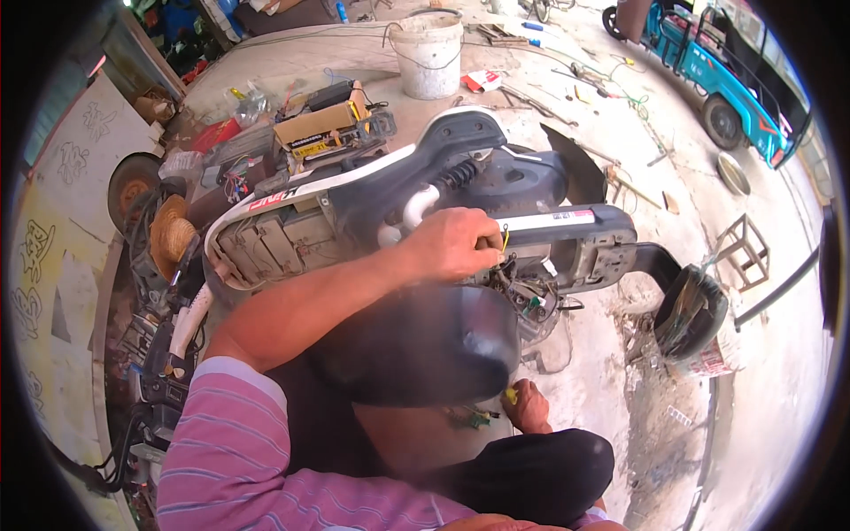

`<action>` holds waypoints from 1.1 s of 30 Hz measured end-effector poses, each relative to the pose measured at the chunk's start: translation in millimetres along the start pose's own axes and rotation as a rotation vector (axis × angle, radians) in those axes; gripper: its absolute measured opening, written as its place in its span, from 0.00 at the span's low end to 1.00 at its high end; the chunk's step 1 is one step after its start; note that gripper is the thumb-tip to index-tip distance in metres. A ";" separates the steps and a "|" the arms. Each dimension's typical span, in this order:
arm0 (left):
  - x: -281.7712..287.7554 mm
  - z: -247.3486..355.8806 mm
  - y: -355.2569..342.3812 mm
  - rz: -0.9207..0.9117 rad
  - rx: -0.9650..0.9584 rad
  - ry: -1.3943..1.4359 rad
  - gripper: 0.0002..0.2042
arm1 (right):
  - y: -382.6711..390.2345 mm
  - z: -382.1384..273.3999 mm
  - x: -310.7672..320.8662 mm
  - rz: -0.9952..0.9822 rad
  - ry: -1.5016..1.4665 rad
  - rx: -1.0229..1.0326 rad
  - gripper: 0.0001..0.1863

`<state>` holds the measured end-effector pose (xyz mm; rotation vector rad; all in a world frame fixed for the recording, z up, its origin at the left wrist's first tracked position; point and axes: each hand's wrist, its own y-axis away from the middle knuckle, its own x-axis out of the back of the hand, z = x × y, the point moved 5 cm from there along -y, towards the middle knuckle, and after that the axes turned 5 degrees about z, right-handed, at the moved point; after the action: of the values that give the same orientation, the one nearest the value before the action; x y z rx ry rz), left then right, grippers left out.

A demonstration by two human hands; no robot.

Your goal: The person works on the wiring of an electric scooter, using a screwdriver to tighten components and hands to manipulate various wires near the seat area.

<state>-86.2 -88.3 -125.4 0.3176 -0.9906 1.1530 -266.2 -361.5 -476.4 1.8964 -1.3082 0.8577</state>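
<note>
A white and black scooter body point(354, 203) lies in front of me, with a spring shock absorber point(456, 174) showing in its middle. My left hand point(456, 243) reaches across it, closed in a pinch on a thin yellow wire point(506, 237). Just below those fingers, a tangle of wires and connectors point(531, 301) hangs out of the frame. A big rounded black part point(425, 345), like a seat, sits between my arm and my knee. Lower down, my right hand point(530, 409) is closed on a small yellow piece point(511, 396); its kind is unclear. Beside it are green connectors point(478, 418).
A dirty white bucket point(428, 57) stands beyond the scooter. Boxes point(319, 128) and loose parts crowd the left, near a straw hat point(171, 232). At right are a metal frame point(745, 250), a tape-wrapped black piece point(692, 310) and a blue three-wheeler point(722, 84).
</note>
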 end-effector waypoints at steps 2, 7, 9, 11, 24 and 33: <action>-1.2 -2.8 1.8 -0.005 0.035 0.043 0.10 | -2.7 0.6 0.3 0.002 -0.004 0.000 0.29; -2.1 1.3 0.9 -0.006 0.043 0.009 0.11 | -8.1 14.9 -8.5 0.023 0.025 0.020 0.32; -4.1 0.3 0.1 -0.017 0.039 0.015 0.11 | -13.9 16.8 5.7 -0.019 -0.074 0.005 0.29; -6.6 0.6 -6.7 -0.024 0.020 0.030 0.11 | -18.6 33.0 41.7 -0.004 -0.182 -0.065 0.29; -9.6 7.5 -1.8 -0.119 0.145 0.018 0.13 | -30.5 -146.4 375.7 0.671 -0.653 0.485 0.35; -4.9 1.4 -0.7 -0.113 0.118 -0.037 0.14 | -109.5 -161.1 312.1 0.581 -0.980 0.905 0.37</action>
<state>-86.6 -92.5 -128.3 0.4845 -0.9273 1.1081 -97.5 -358.8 -149.5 2.8977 -2.4223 0.9012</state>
